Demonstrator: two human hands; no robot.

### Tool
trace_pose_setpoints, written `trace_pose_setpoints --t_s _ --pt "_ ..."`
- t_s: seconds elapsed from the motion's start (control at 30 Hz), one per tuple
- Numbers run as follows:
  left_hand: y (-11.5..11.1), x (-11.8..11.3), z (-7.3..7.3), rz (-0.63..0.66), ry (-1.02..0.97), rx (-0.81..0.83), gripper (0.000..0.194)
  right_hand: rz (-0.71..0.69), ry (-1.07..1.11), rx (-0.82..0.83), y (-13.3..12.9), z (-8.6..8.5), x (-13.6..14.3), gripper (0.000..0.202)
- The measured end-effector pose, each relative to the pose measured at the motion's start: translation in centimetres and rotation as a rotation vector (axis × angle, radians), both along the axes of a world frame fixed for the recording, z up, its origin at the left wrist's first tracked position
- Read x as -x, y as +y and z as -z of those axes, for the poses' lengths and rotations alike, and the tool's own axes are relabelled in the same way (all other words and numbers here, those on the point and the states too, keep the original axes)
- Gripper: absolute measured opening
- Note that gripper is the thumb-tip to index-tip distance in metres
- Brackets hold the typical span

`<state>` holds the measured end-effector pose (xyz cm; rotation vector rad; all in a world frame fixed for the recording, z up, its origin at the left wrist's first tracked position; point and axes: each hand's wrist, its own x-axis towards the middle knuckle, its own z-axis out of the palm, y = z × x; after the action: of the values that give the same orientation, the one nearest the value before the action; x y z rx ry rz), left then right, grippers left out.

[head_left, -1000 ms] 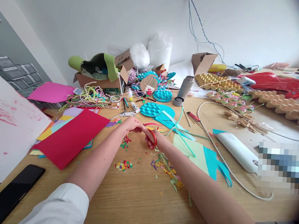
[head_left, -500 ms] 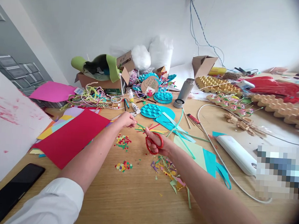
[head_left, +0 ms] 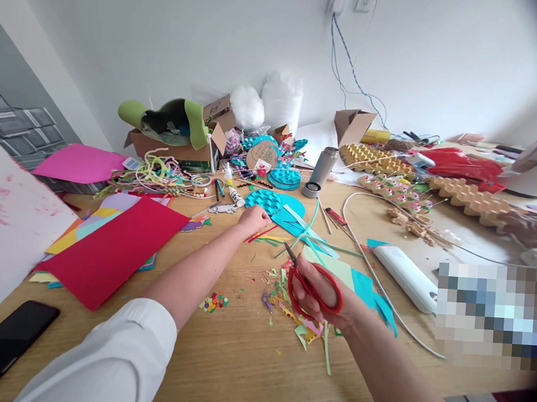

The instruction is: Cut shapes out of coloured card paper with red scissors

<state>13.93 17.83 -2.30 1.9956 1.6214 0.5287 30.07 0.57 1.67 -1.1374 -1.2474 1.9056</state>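
My right hand (head_left: pixel 320 289) is wrapped round the red handles of a pair of scissors (head_left: pixel 294 290), whose dark blades point up and left over the table. Ahead and to the left, my left hand (head_left: pixel 254 220) is closed, its fingertips down at thin red, yellow and green paper strips (head_left: pixel 270 241); what it pinches is hidden. A textured blue disc (head_left: pixel 263 202) lies just beyond that hand. Paper scraps (head_left: pixel 291 311) are strewn below the scissors. A small pile of colored paper dots (head_left: pixel 214 302) sits beside my left forearm.
Red paper (head_left: pixel 115 249) covers other colored sheets on the left, near a black phone (head_left: pixel 11 349). A grey flask (head_left: pixel 321 173) stands at the back. A white cable (head_left: pixel 346 215) loops round a white device (head_left: pixel 404 278) at right, before egg cartons (head_left: pixel 469 198).
My left hand has moved forward and right to the paper strips; the green strip it held no longer shows. My right hand has drawn the scissors back and right. The view has shifted rightward.
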Motion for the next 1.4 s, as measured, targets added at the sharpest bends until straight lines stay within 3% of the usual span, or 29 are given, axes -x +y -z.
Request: trace_pose_setpoints --t_s 0.13,0.27,0.5,0.73,0.87,1.07,1.2,1.4 --pt "0.4 -0.8 0.5 0.042 0.067 -0.008 0.017 0.119 -0.028 -0.037 -1.8 0.5 -2.9 0.066" --pt "0.3 -0.2 0.1 0.028 0.184 -0.021 0.033 0.239 0.001 -0.054 -3.9 1.4 -5.9 0.067" --pt "0.3 -1.1 -0.4 0.084 0.34 0.014 0.016 0.374 0.018 -0.088 -6.5 2.1 -9.1 0.069" --pt "1.0 -2.6 0.0 0.12 0.427 -0.004 0.019 0.453 -0.025 -0.116 -8.4 1.9 -10.3 0.07" --pt "0.8 -2.5 -0.8 0.162 0.47 -0.002 0.02 0.465 -0.011 -0.112 -8.7 2.4 -11.3 0.067" --pt "-0.9 -1.4 -2.6 0.267 0.526 -0.006 0.013 0.484 -0.033 -0.143 -9.0 1.7 -10.7 0.064" --pt "-1.2 -0.4 -2.9 0.312 0.553 -0.029 0.021 0.57 -0.096 -0.18 -9.7 0.6 -9.5 0.056" --pt "-1.8 1.6 -3.0 0.342 0.596 -0.1 0.029 0.521 -0.044 -0.089 -10.2 1.4 -10.3 0.067"
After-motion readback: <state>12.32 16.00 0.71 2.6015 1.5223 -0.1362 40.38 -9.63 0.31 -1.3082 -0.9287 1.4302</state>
